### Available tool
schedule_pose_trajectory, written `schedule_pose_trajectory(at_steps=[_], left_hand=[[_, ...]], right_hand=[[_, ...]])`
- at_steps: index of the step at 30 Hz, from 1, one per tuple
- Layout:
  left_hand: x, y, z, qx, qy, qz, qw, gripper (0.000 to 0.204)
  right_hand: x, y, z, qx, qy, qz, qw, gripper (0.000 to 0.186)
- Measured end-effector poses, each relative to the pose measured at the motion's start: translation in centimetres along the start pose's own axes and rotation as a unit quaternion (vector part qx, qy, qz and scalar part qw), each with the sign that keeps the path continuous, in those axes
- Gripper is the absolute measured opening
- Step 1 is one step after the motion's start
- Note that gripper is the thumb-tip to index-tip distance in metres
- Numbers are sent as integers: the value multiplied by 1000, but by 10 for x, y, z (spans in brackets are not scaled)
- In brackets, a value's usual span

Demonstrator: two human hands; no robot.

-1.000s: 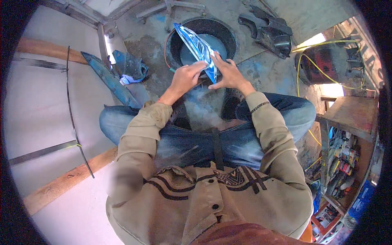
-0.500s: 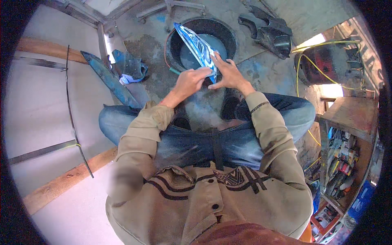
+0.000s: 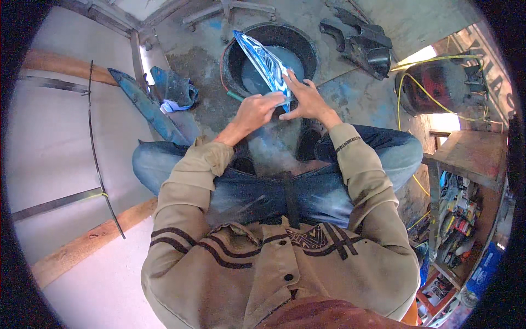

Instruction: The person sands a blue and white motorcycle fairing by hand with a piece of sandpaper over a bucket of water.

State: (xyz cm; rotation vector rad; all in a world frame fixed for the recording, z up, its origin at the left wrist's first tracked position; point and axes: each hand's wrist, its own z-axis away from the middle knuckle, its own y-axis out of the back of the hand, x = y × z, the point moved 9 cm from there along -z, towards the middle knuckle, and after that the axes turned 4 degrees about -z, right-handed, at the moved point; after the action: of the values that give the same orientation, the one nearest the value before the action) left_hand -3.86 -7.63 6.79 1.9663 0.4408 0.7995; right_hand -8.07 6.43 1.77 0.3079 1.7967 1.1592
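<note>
A long, pointed panel (image 3: pixel 264 61), blue and white with a patterned surface, slants over the black tub (image 3: pixel 313 66) of water. My right hand (image 3: pixel 308 100) grips its near end from the right, with fingers on the face and the thumb low by the edge. From the left, my left hand (image 3: pixel 255 113) presses its closed fingers against the same end. A pale bluish edge shows at those fingertips, too small to identify.
Black moulded plastic parts (image 3: pixel 361 44) lie right of the tub. Dark blue panels (image 3: pixel 148 107) lean by the left wall. A wooden shelf (image 3: pixel 466 156) with tools stands at right. A yellow cord (image 3: pixel 402 101) hangs beside a dark drum-like thing (image 3: pixel 438 88).
My left hand has shifted very slightly at the panel's near end. The panel and my right hand stay in place.
</note>
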Motion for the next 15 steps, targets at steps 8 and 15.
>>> schedule_pose_trajectory(at_steps=[8, 15], left_hand=[[-15, 17, -1, 68, 59, -5, 996, 43], [16, -1, 3, 45, -17, 35, 998, 41]], right_hand=[[-2, 0, -1, 5, 4, 2, 1000, 141], [-2, 1, -1, -12, -10, 3, 1000, 140]])
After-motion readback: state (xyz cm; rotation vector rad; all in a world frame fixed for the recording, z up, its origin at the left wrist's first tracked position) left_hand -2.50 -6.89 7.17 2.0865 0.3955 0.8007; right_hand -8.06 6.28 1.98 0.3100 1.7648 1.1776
